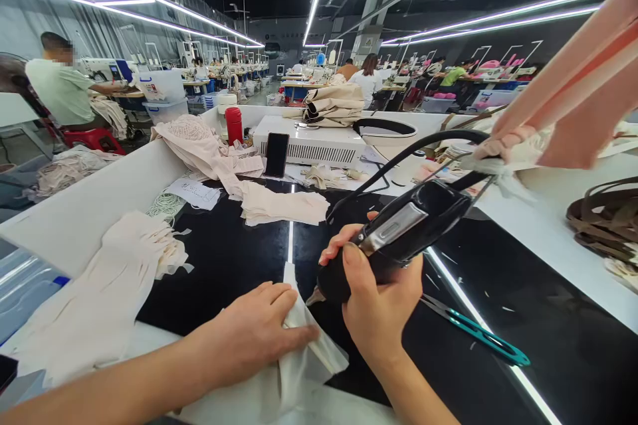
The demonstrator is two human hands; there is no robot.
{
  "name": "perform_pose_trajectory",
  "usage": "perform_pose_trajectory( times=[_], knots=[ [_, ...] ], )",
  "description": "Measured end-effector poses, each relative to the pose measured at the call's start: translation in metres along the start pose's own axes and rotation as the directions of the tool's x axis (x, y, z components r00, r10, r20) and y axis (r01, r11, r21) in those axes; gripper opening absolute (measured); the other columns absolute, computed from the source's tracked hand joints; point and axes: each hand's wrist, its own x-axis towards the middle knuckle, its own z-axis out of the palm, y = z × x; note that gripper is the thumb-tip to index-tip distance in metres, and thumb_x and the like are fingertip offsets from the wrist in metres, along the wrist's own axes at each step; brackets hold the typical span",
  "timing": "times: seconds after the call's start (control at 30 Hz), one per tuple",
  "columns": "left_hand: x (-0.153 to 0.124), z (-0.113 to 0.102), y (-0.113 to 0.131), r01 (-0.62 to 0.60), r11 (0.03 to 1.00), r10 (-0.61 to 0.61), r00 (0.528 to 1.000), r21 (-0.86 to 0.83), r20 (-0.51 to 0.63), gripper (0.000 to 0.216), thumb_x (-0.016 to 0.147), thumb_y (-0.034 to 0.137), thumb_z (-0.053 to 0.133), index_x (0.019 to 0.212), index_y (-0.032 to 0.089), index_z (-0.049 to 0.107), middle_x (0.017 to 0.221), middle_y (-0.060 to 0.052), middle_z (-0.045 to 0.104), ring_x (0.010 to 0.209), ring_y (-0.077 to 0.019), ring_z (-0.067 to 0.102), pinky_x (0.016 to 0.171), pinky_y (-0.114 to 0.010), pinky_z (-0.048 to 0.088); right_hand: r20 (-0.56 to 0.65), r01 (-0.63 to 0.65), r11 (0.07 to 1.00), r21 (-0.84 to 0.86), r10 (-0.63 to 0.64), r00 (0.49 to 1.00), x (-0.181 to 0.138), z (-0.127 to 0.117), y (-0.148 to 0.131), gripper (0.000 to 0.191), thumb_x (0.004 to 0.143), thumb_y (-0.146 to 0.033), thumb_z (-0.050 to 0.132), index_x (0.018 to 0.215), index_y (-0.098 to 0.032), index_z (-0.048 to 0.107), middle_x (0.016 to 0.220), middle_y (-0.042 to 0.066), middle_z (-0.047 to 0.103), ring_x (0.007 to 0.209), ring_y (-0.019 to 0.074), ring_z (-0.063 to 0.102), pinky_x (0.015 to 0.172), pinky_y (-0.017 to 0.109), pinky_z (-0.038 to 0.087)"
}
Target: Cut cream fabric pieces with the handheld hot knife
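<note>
As pale fabric (pixel 300 313) lies on the black worktop (pixel 219 265) under a half-curled left hand (pixel 249 327), pinch unclear, the right hand (pixel 376 309) grips a black tool (pixel 416 219), the fabric likely light, limp, best held by its edge.

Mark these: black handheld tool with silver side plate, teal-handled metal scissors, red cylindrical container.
Black handheld tool (pixel 397 228): head view, silver side plate.
Teal-handled scissors (pixel 466 323): head view, handle near the blades.
Red container (pixel 233 126): head view, middle of its side.

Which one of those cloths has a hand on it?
The whitish strip under the left hand. The pale pile at the left and the small stack near the phone have no hand on them.
</note>
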Motion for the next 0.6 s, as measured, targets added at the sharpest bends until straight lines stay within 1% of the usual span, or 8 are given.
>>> perform_pose_trajectory(
  times=[0.1, 0.27, 0.4, 0.6],
  knots=[
    [0.002, -0.002, 0.001, 0.0, 1.0, 0.0, 1.0, 0.009, 0.015, 0.038, 0.103, 0.008, 0.053, 0.137, 0.025, 0.057, 0.106, -0.012, 0.063, 0.107, -0.0289, 0.066, 0.09, -0.044, 0.062, -0.006, 0.009, 1.0, 0.011, -0.009, 1.0, 0.002, 0.002, 0.004, 0.029, 0.085, -0.022, 0.078, 0.106, -0.028, 0.059, 0.083, -0.006, 0.07, 0.059, 0.0112, 0.065, 0.057, 0.026, 0.059],
    [0.003, -0.003, 0.001, -0.01, 1.0, 0.01, 1.0, 0.024, 0.023, 0.039, 0.103, 0.009, 0.054, 0.139, 0.026, 0.057, 0.105, -0.011, 0.063, 0.107, -0.0275, 0.066, 0.091, -0.041, 0.061, 0.024, 0.019, 1.0, -0.021, -0.019, 1.0, 0.003, 0.004, 0.007, 0.024, 0.086, -0.022, 0.076, 0.103, -0.027, 0.06, 0.082, -0.007, 0.07, 0.059, 0.0106, 0.065, 0.057, 0.025, 0.06],
    [0.002, 0.0, 0.0, -0.004, 1.0, 0.004, 1.0, 0.012, 0.008, 0.038, 0.105, 0.011, 0.052, 0.14, 0.027, 0.056, 0.106, -0.011, 0.063, 0.109, -0.0276, 0.065, 0.094, -0.042, 0.06, 0.014, 0.026, 1.0, -0.002, -0.026, 1.0, 0.005, 0.004, 0.009, 0.025, 0.087, -0.022, 0.076, 0.105, -0.027, 0.059, 0.083, -0.007, 0.069, 0.059, 0.0106, 0.065, 0.056, 0.025, 0.059],
    [0.002, 0.003, -0.001, -0.01, 1.0, 0.01, 1.0, 0.019, 0.001, 0.04, 0.104, 0.011, 0.054, 0.141, 0.027, 0.055, 0.107, -0.013, 0.065, 0.107, -0.0302, 0.067, 0.09, -0.045, 0.061, 0.008, 0.039, 0.999, 0.016, -0.039, 0.999, 0.012, 0.011, 0.016, 0.028, 0.085, -0.022, 0.078, 0.103, -0.027, 0.058, 0.082, -0.007, 0.07, 0.058, 0.0108, 0.065, 0.056, 0.026, 0.059]
  ],
)
